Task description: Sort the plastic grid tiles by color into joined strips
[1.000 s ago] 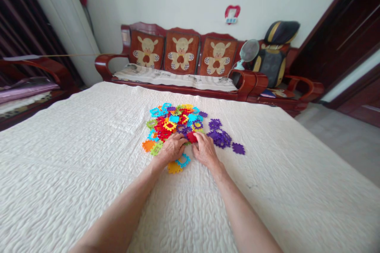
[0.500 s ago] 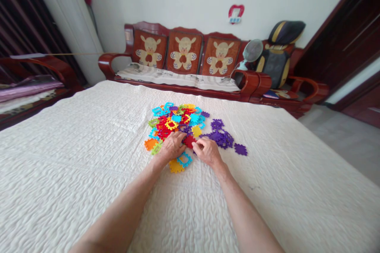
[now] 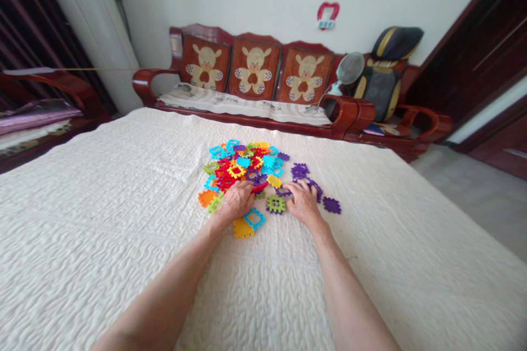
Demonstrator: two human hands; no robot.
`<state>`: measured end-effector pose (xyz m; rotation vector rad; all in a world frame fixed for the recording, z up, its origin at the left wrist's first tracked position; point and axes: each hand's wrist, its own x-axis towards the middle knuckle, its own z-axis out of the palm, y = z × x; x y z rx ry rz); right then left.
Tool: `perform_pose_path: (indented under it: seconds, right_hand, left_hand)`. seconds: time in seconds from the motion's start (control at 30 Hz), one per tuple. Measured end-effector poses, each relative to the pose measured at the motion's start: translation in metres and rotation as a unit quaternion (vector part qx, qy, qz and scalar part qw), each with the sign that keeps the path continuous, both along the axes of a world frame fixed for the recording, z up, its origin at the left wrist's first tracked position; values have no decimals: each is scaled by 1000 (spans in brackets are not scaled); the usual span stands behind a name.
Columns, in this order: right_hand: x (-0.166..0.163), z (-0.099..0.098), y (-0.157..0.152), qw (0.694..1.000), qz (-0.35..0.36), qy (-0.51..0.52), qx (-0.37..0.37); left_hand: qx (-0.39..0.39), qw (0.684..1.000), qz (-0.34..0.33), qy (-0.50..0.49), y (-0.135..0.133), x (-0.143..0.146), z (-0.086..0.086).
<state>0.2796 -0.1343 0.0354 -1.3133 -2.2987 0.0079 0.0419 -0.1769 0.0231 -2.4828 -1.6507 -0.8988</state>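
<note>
My left hand (image 3: 237,201) has its fingers bent around the near edge of a colourful heap, gripping a tilted red interlocking plastic tile (image 3: 260,188). Its fingertips are partly hidden. Fingers apart, my right hand (image 3: 303,202) reaches over the purple tiles (image 3: 315,190) and covers some of them. Between the hands lie a green window-shaped tile (image 3: 275,204) and a yellow tile (image 3: 274,181). Just below my left hand are a blue frame tile (image 3: 255,219) and an orange-yellow tile (image 3: 242,228).
Red, blue, yellow and green tiles (image 3: 236,171) are heaped beyond my left hand. A single purple tile (image 3: 331,205) lies at the right. Everything rests on a white quilted cover (image 3: 123,219). Behind stand a wooden sofa (image 3: 146,85) with bear cushions and a small fan (image 3: 349,68).
My right hand has moved right, off the red tile and onto the purple ones, its fingers spreading. The red tile has tilted at my left hand, and the green window tile now shows.
</note>
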Motion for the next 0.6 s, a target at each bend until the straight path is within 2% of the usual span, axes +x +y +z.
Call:
perform_pose_path:
  seconds: [0.13,0.3,0.43,0.6]
  right_hand:
    - [-6,-7,-1,1000,4,17,12]
    - [-2,-1,9,991,15,131,11]
    - [22,5,22,971,-87,217,39]
    - [53,6,31,958,-204,195,46]
  left_hand:
    - [7,1000,16,-9,-1,0,0]
    - [25,998,43,-35,-1,1,-1]
    - [36,997,48,-48,0,1,-3]
    - [40,994,63,-77,1,2,-5]
